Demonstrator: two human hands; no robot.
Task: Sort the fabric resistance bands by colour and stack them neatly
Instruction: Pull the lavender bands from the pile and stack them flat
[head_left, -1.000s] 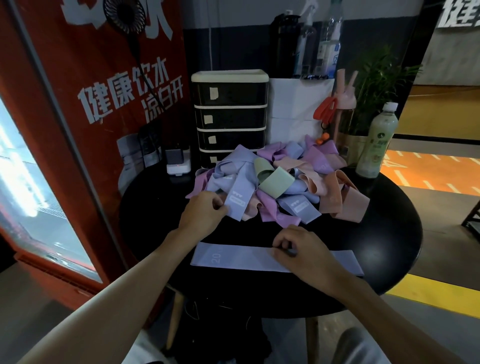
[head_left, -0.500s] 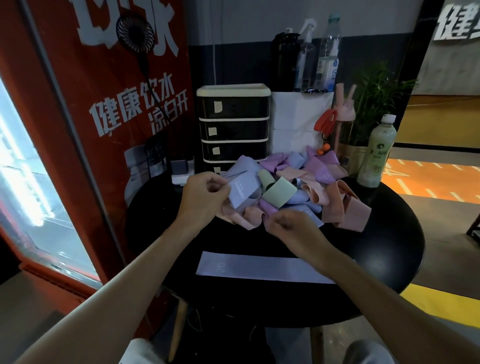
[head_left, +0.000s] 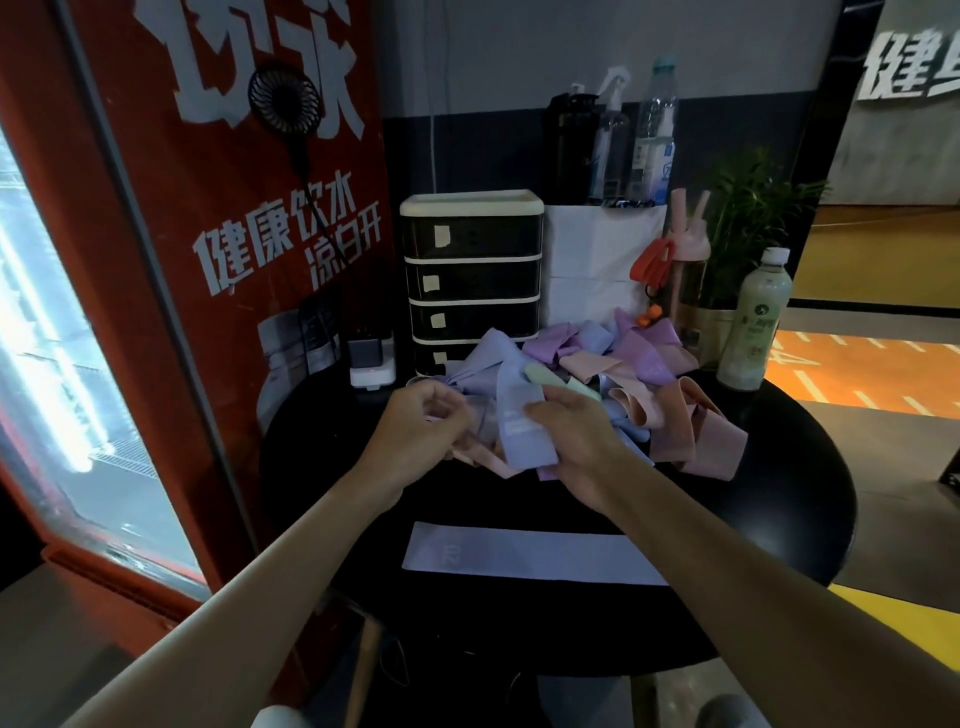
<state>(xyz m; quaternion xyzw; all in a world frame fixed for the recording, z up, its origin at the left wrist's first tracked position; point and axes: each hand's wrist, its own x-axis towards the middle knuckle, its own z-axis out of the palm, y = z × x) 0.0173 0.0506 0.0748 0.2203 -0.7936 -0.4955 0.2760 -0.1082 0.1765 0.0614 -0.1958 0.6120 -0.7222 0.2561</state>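
A person's two bare hands work at the near edge of a heap of fabric resistance bands (head_left: 639, 364) on a round black table (head_left: 779, 499). The right hand (head_left: 576, 441) grips a lavender-blue band (head_left: 519, 436), thumb pressed on its face and fingers curled behind it. The strip hangs between the hands and runs back up into the heap. The left hand (head_left: 426, 421) is just beside the band's left edge with its fingers curled inward – blur hides which fabric, if any, they pinch.

A peach-pink band (head_left: 483, 462) trails beneath both hands. Lilac, pink, pale blue and light green loops lie tangled behind and to the right. Nearer the person, well apart from the heap, a second lavender band (head_left: 524, 558) lies flat and straight across the table, partly under the right forearm.

Behind the heap stands a black drawer unit (head_left: 472, 280) with cream trim, and a pale drink bottle (head_left: 753, 322) stands at the table's right rear – a red drinks cooler (head_left: 182, 291) fills the left side.
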